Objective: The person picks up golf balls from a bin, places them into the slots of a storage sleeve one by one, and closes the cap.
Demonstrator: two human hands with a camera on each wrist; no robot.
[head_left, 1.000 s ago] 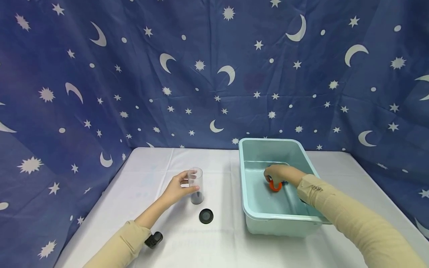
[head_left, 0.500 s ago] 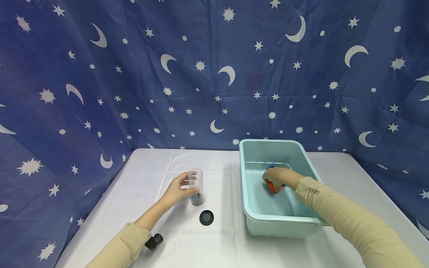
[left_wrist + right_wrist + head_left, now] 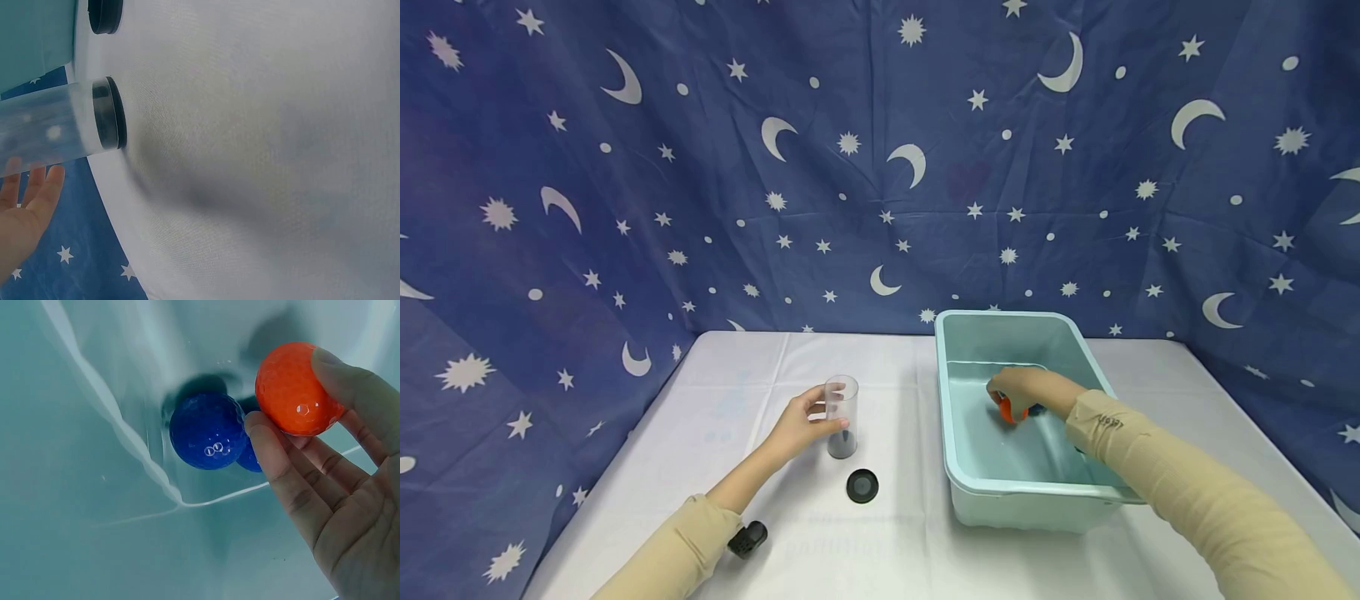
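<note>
My left hand [image 3: 802, 427] holds a clear plastic tube [image 3: 842, 408] upright on the white table, thumb on the near side and fingers at the far side. The tube's top is open and its base [image 3: 109, 114] is dark. Beside it lies a round black lid [image 3: 862, 486]. Inside the light teal bin [image 3: 951, 433], my right hand [image 3: 1024, 390] pinches an orange golf ball [image 3: 294, 387] between thumb and fingers. Close under that hand sits a blue golf ball [image 3: 209, 431], with another blue ball [image 3: 250, 457] partly hidden behind the fingers.
A small black device [image 3: 748, 539] lies by the left sleeve. The bin's raised walls surround the right hand, and the right forearm crosses its near right rim. A dark blue curtain [image 3: 880, 167] with stars and moons hangs behind the table [image 3: 880, 358].
The right hand has shifted slightly inside the bin, the orange golf ball moving with it. The left hand keeps its hold on the tube, almost still.
</note>
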